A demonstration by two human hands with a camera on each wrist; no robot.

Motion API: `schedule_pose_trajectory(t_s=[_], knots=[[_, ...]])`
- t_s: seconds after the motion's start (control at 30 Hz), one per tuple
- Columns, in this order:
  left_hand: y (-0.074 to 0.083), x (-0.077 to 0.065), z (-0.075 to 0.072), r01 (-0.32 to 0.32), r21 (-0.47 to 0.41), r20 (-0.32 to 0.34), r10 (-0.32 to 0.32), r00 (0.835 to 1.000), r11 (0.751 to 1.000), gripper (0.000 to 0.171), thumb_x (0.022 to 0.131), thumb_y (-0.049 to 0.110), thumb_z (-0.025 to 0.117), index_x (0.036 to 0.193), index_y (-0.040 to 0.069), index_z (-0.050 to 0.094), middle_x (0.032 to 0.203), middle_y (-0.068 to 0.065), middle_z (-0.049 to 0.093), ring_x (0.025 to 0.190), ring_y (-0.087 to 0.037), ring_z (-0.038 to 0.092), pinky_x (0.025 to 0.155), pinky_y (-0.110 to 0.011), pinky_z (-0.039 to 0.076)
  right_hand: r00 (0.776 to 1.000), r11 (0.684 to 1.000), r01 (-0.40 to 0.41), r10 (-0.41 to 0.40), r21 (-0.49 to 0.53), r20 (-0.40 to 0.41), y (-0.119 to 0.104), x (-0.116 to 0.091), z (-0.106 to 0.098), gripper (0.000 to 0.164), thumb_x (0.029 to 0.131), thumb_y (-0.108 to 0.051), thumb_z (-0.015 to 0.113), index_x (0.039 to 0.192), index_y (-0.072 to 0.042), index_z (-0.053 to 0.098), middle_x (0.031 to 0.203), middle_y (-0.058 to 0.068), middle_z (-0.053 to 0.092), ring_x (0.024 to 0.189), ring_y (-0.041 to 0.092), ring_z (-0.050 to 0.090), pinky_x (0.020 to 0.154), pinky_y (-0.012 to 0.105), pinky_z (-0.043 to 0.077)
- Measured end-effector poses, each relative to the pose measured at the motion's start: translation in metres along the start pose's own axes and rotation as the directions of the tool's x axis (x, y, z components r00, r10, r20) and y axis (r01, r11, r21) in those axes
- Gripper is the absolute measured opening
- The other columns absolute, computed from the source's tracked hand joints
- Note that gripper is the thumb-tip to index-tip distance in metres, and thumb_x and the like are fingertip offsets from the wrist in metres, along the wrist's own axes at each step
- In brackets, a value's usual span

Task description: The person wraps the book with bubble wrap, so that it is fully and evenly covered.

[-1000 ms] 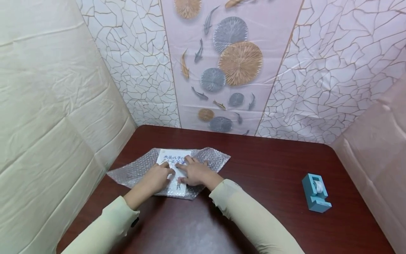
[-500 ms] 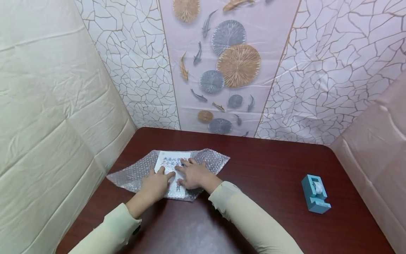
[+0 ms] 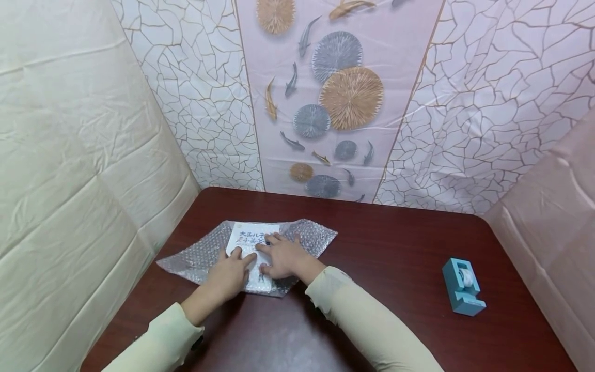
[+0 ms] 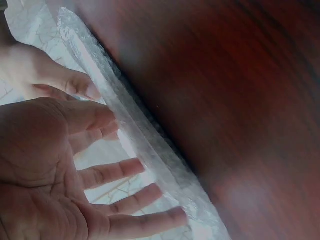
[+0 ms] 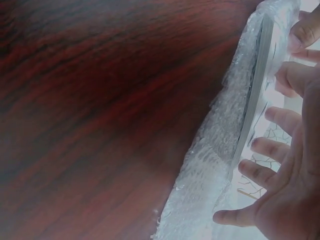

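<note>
A white book (image 3: pixel 251 230) with blue characters on its cover lies on a sheet of bubble wrap (image 3: pixel 188 257), whose near part is folded up over the book's lower half. My left hand (image 3: pixel 225 276), fingers spread, rests on the wrapped lower left of the book. With its fingers also spread, my right hand (image 3: pixel 285 257) presses on the right side of the cover and hides the ends of the printed lines. The right wrist view shows the book's page edge (image 5: pixel 256 95) beside the bubble wrap (image 5: pixel 207 160). In the left wrist view, fingertips touch the wrap (image 4: pixel 135 122) along its near edge.
A teal tape dispenser (image 3: pixel 466 306) with a roll of clear tape stands at the right of the dark red-brown table (image 3: pixel 372 258). Patterned cloth (image 3: pixel 350 98) hangs behind the table, and pale padded walls (image 3: pixel 93 155) flank it.
My left hand has slid a little left and toward me, its fingers now spread instead of bunched on the cover. The right hand stays almost in place.
</note>
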State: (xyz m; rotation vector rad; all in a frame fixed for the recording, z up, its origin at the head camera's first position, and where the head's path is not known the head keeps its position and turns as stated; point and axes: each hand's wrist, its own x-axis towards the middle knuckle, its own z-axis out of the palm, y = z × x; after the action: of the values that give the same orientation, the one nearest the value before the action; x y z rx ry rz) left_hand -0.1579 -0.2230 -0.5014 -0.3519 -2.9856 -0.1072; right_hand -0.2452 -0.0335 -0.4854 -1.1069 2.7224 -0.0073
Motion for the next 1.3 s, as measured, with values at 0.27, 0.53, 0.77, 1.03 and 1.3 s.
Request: schedule_pose_trajectory(t_s=[0.27, 0.53, 0.77, 1.03, 1.3], knots=[[-0.036, 0.003, 0.022, -0.015, -0.104, -0.039, 0.011, 0.999, 0.995, 0.04, 0.1, 0.028, 0.073, 0.139, 0.02, 0.072, 0.118, -0.019, 0.061, 0.102, -0.046, 0.059, 0.075, -0.06, 0.056, 1.0, 1.0, 0.008, -0.008, -0.011, 0.013, 0.002, -0.001, 0.001, 0.071, 0.108, -0.066, 0.05, 0.173, -0.041, 0.035, 0.185, 0.001, 0.027, 0.171, 0.029, 0.027, 0.124, 0.085, 0.027], [-0.061, -0.005, -0.023, 0.22, -0.178, 0.129, -0.199, 0.972, 0.959, 0.047, 0.103, 0.027, 0.07, 0.145, 0.007, 0.066, 0.137, -0.036, 0.059, 0.125, -0.061, 0.056, 0.091, -0.076, 0.056, 0.999, 1.0, 0.024, -0.025, 0.02, 0.033, 0.001, -0.005, 0.002, 0.071, 0.109, -0.067, 0.048, 0.174, -0.04, 0.034, 0.186, 0.001, 0.025, 0.172, 0.029, 0.024, 0.125, 0.084, 0.027], [-0.095, -0.019, -0.046, 0.349, -0.067, 0.175, -0.333, 0.926, 0.935, 0.049, 0.102, 0.015, 0.06, 0.149, 0.0, 0.06, 0.147, -0.039, 0.051, 0.14, -0.063, 0.044, 0.104, -0.083, 0.043, 0.999, 0.999, 0.026, -0.026, 0.025, 0.026, 0.004, -0.004, 0.003, 0.072, 0.11, -0.069, 0.046, 0.174, -0.039, 0.033, 0.186, 0.002, 0.024, 0.173, 0.029, 0.023, 0.124, 0.084, 0.027], [-0.127, -0.033, -0.053, 0.437, -0.024, 0.253, -0.417, 0.873, 0.899, 0.057, 0.098, 0.013, 0.06, 0.145, -0.017, 0.052, 0.138, -0.05, 0.049, 0.131, -0.07, 0.049, 0.102, -0.079, 0.05, 0.999, 0.999, 0.023, -0.024, 0.036, 0.036, 0.004, -0.006, 0.001, 0.072, 0.11, -0.068, 0.046, 0.175, -0.039, 0.032, 0.186, 0.002, 0.023, 0.173, 0.029, 0.022, 0.122, 0.086, 0.029], [-0.135, -0.038, -0.06, 0.563, -0.062, 0.279, -0.528, 0.802, 0.824, 0.036, 0.095, 0.017, 0.061, 0.108, -0.013, 0.075, 0.118, -0.047, 0.067, 0.107, -0.065, 0.067, 0.08, -0.072, 0.06, 0.999, 0.999, 0.025, -0.026, 0.031, 0.03, 0.004, -0.006, 0.001, 0.072, 0.11, -0.069, 0.045, 0.175, -0.039, 0.032, 0.186, 0.002, 0.022, 0.173, 0.029, 0.022, 0.122, 0.085, 0.029]])
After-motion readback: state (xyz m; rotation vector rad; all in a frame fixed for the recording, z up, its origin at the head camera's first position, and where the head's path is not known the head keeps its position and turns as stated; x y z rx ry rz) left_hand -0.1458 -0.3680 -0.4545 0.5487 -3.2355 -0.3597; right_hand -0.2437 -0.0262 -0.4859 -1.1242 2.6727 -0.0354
